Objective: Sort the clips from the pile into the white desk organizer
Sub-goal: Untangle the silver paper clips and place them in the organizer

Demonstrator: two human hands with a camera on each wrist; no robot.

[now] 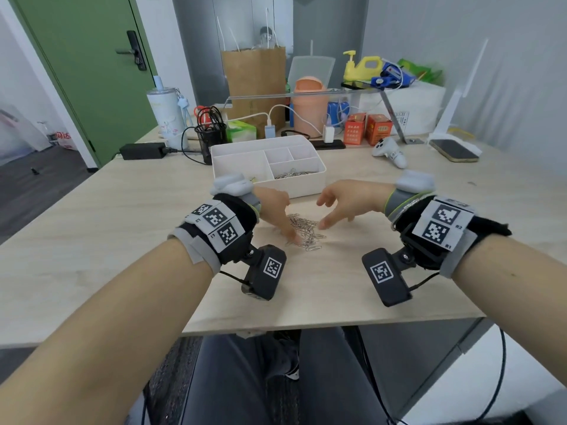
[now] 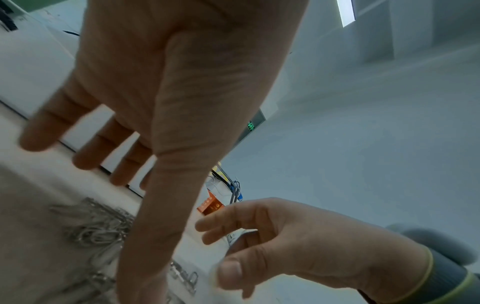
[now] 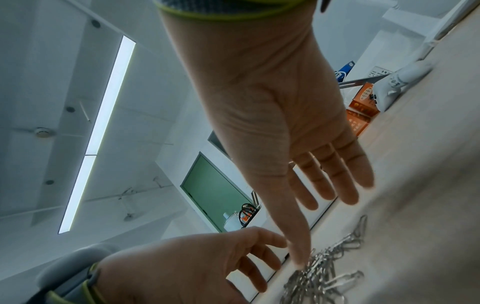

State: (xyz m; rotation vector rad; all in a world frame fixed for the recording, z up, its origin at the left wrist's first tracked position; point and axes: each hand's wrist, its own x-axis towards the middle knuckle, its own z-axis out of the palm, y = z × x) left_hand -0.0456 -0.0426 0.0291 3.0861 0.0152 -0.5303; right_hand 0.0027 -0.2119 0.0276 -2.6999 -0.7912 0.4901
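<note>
Near the middle of the desk (image 1: 92,240), a little back from its near edge, lies the pile of silver paper clips (image 1: 305,231), loosely spread over the pale wood. The left hand (image 1: 273,207) reaches down onto the pile's left side, its fingers straight and slightly apart, a fingertip touching the clips at the near end of the heap; it pinches nothing that can be seen. The right hand (image 1: 346,199) hangs just right of the pile, its fingers loosely extended and spread, the thumb pointing down toward the clips; whether the thumb touches them cannot be told. Neither hand holds a clip.

Just behind the pile, toward the far edge, stands the white desk organizer (image 1: 268,168), its near wall close to both hands. Its front right compartment already holds a heap of silver clips; something small and yellow shows in the front left compartment, partly hidden by the left wrist gear.

Along the far edge stand a black mesh pen holder (image 1: 211,138), a brown paper bag (image 1: 254,81), two orange boxes (image 1: 366,128) and, toward the far right corner, a phone (image 1: 454,150) lying flat.
</note>
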